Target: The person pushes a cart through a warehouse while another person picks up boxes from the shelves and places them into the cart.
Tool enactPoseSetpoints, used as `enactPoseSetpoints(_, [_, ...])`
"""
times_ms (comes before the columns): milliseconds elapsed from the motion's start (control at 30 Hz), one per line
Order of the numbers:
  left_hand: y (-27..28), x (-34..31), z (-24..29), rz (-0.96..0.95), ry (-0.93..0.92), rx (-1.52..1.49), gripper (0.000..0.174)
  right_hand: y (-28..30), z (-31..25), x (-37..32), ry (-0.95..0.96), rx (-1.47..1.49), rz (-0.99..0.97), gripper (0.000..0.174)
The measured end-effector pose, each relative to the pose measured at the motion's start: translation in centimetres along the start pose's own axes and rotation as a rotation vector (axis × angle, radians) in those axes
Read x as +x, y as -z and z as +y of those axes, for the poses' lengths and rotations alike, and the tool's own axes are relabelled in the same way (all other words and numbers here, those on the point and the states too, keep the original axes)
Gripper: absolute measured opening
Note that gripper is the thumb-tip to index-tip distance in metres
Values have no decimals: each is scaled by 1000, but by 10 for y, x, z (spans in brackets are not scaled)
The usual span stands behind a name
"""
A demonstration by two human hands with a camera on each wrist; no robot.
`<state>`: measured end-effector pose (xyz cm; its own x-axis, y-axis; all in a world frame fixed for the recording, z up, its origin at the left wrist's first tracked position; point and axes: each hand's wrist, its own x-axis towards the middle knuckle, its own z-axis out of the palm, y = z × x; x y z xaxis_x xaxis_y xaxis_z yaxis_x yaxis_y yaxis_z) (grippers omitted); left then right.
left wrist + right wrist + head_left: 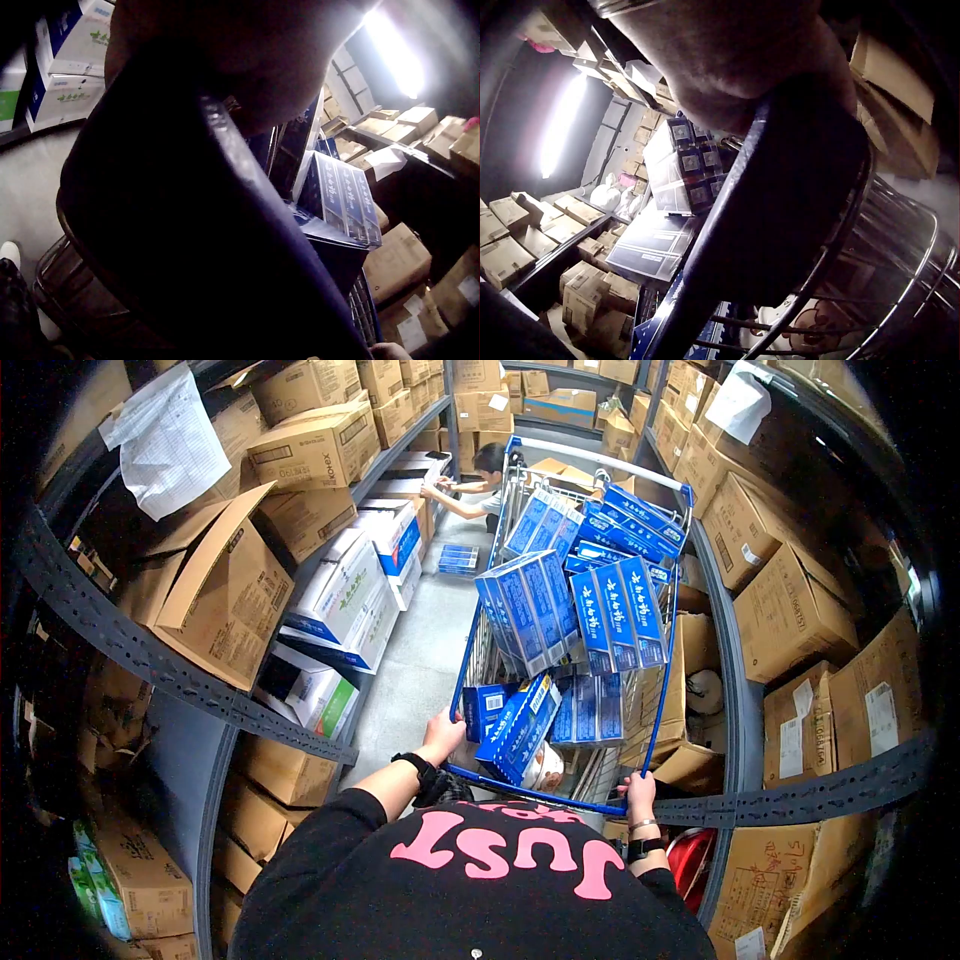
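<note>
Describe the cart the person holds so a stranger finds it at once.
Shelves of brown cartons flank a narrow aisle. In it stands the cart, left hand and right hand on its handle. It alone is wire-sided, blue-rimmed, heaped with blue boxes.

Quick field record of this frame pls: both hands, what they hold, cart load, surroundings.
left hand: grips the left end of the cart handle
right hand: grips the right end of the same handle
cart: wire basket with blue trim, pointing down the aisle
load: blue boxes, piled above the rim, some tilted
shelving: cardboard cartons on racks along both sides
floor: blue packs lying ahead of the cart
second person: at the far end, reaching to the left shelf
</note>
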<state>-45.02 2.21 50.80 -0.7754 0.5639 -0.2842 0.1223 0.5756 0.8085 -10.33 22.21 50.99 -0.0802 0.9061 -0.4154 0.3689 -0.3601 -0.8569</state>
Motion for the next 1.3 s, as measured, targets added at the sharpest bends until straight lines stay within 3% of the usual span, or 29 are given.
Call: enactPoseSetpoints(1300, [2,0,0,6,-29,-5,18,2,15,12,2,39,-23,10])
